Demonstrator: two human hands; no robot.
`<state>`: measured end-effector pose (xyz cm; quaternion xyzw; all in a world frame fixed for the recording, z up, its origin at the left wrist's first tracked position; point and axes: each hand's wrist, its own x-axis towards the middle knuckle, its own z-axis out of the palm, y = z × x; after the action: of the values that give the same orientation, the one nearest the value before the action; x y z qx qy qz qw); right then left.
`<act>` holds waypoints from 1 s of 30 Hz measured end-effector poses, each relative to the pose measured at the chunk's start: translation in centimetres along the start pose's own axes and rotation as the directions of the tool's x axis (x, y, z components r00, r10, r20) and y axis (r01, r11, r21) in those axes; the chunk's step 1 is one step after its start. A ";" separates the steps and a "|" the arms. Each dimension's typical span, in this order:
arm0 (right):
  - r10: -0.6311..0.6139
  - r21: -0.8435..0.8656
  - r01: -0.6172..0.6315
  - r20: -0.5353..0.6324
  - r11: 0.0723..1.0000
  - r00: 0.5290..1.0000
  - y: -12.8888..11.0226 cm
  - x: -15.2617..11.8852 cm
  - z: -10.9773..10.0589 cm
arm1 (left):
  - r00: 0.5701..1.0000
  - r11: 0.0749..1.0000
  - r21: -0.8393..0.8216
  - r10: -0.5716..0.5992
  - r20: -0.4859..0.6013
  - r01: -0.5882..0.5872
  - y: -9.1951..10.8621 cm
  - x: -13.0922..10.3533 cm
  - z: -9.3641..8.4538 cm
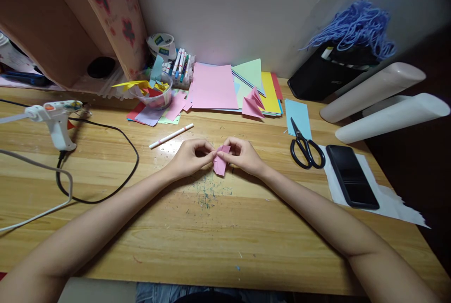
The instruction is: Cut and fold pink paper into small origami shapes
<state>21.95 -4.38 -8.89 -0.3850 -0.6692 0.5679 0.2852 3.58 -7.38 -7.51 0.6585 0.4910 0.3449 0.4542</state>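
Note:
Between my two hands is a small piece of folded pink paper, held just above the wooden table. My left hand pinches its left edge with thumb and fingertips. From the other side, my right hand grips the paper, its thumb lying across the front. The fingertips behind the paper are hidden. A white marker lies beyond my left hand. Farther back, a folded pink paper shape rests near a stack of coloured sheets.
Black-handled scissors lie on blue paper, near a phone. At left stands a white glue gun with a looping black cable. A tub of paper scraps and white rolls are at the back.

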 end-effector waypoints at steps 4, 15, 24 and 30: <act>0.002 -0.014 -0.002 -0.004 1.000 1.000 0.0 -0.1 0.1 | 1.000 1.000 0.014 0.012 -0.018 -0.012 -0.1 0.0 0.0; -0.060 0.065 0.067 -0.100 0.996 0.993 -0.2 -0.1 0.2 | 1.000 1.000 0.013 -0.024 0.019 0.024 -0.1 0.0 0.1; -0.348 -0.236 0.306 -0.162 0.922 0.924 -0.5 -0.7 0.3 | 0.997 1.000 0.004 0.029 0.075 -0.029 -0.2 0.1 0.0; -0.346 -0.295 0.295 -0.137 0.909 0.928 -0.6 -0.7 0.3 | 0.998 0.999 0.041 0.022 0.054 -0.025 0.3 -0.1 0.0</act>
<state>21.93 -5.16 -8.35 -0.3558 -0.7649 0.3782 0.3812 3.67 -7.46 -7.25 0.6826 0.4779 0.3221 0.4494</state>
